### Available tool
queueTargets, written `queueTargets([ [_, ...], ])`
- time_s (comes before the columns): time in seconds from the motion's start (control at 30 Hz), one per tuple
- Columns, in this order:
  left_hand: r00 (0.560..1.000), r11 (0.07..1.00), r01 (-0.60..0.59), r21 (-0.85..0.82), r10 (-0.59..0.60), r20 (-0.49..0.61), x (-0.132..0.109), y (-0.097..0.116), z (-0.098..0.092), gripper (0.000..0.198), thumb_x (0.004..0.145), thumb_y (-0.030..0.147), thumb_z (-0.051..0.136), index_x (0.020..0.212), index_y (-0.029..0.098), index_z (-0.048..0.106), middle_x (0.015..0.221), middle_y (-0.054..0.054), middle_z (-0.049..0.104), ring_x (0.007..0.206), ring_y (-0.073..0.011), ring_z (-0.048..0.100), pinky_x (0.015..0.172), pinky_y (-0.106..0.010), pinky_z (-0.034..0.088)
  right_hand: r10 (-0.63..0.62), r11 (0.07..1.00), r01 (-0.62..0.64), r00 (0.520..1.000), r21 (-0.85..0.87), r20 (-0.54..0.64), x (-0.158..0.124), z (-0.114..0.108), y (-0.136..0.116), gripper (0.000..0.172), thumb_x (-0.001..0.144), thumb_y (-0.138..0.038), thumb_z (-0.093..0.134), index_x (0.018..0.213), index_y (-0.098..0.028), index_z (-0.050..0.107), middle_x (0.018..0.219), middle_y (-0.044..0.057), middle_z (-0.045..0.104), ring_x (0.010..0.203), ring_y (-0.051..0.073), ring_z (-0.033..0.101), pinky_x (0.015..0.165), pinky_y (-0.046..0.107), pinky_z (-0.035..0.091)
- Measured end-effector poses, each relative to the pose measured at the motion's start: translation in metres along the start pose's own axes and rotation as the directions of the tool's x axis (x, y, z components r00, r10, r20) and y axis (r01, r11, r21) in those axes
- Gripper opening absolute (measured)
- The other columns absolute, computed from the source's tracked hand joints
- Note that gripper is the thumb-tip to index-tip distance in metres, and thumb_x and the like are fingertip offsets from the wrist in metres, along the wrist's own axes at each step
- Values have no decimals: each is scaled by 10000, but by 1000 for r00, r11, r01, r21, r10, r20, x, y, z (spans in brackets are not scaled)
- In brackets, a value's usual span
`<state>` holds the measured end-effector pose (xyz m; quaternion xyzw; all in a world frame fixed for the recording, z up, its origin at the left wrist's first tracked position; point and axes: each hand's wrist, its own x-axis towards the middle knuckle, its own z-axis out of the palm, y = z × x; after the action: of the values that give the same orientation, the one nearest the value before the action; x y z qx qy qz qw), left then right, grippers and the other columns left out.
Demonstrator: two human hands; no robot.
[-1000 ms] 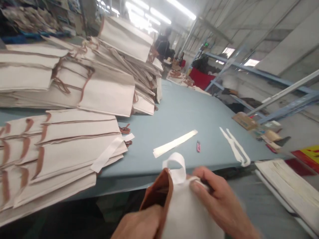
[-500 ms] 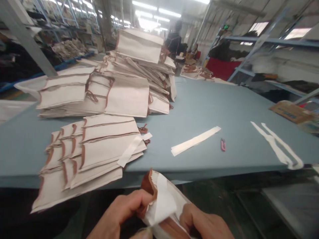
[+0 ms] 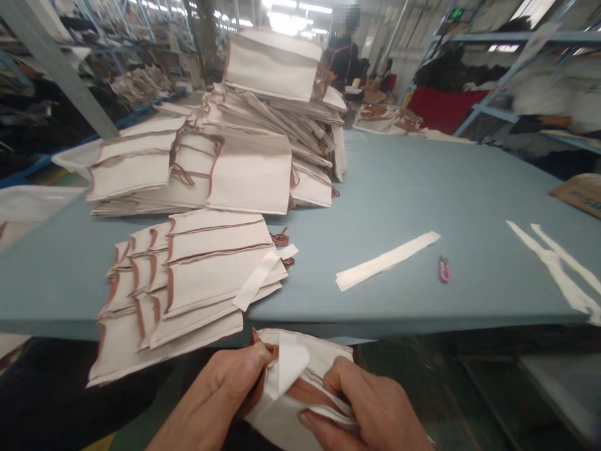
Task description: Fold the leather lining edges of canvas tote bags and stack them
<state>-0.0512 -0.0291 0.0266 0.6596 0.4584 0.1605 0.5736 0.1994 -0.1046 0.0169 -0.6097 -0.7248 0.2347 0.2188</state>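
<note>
Just off the table's front edge, both hands hold a cream fabric bag (image 3: pixel 322 346) with brown trim. My left hand (image 3: pixel 237 373) grips its brown-edged end, thumb pressed over the cloth. On the other side, my right hand (image 3: pixel 370 401) pinches folds of the bag between thumb and fingers. A white strip (image 3: pixel 292 362) lies across the bag between the hands, its end curling up, with brown cloth showing below it. Up and left, a fanned pile of similar bags (image 3: pixel 211 269) rests on the table, a loose white strip (image 3: pixel 258 279) on top.
A tall stack of bags (image 3: pixel 248 169) stands behind the pile on the blue-green table (image 3: pixel 404 188). To the right lie white strips (image 3: pixel 387 260), small pink thread snips (image 3: pixel 444 269) and a long forked white strip (image 3: pixel 554 263). A cardboard box (image 3: pixel 580 194) sits at the right edge. A person (image 3: pixel 342 53) is far behind.
The bag has turned flatter between my hands, and its right part is now gathered in my right hand. My left hand has shifted slightly upward. The whole view has moved a little.
</note>
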Motion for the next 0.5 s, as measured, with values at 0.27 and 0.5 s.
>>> queueTargets([
  [0.27,927,881,-286,377,354,-123,8,5,19,375,1059,225,435,702,208,547,646,34,610,573,-111,576,576,-194,436,-47,995,57,991,77,-126,-3,35,-1,254,914,-403,696,783,-239,553,654,-32,620,562,150,595,544,268,354],
  [0.5,858,823,-420,383,498,-128,-1,6,33,334,1099,295,466,787,237,571,673,38,639,589,-129,640,631,-202,490,194,740,-242,970,628,145,22,17,-13,296,1001,-466,552,876,-222,661,825,1,674,759,164,616,703,244,481],
])
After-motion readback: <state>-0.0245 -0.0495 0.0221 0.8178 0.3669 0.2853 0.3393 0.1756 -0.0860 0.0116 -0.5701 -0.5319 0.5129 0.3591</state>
